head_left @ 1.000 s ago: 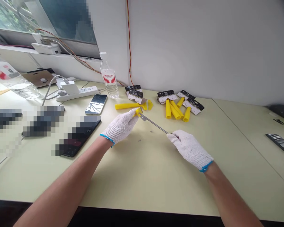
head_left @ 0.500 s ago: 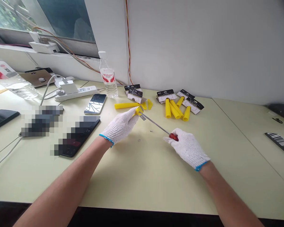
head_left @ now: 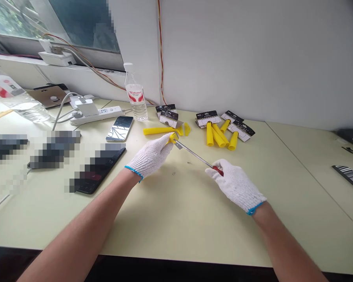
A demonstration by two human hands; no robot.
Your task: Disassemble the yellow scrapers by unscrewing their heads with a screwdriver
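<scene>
My left hand (head_left: 149,155), in a white knit glove with a blue cuff, is closed round a yellow scraper (head_left: 172,137) with a metal blade (head_left: 179,145) at its head; the glove hides most of its handle. My right hand (head_left: 237,183), gloved alike, grips the red handle of a screwdriver (head_left: 196,155). The long shaft slants up to the left, its tip at the scraper head; the exact contact is too small to tell. Two small metal bits, probably screws (head_left: 173,173), lie on the table below. Behind my left hand lies another yellow scraper (head_left: 157,131).
Several yellow handles (head_left: 210,135) with black-and-white cards (head_left: 207,118) lie at the back. A water bottle (head_left: 137,100) stands by the wall. At left are phones (head_left: 120,128), a power strip (head_left: 101,114), cables and a tilted large bottle (head_left: 26,103). A dark strip (head_left: 350,178) lies far right.
My right hand has shifted very slightly right and down with the screwdriver. My left hand keeps its hold on the scraper. The whole view has drifted a little.
</scene>
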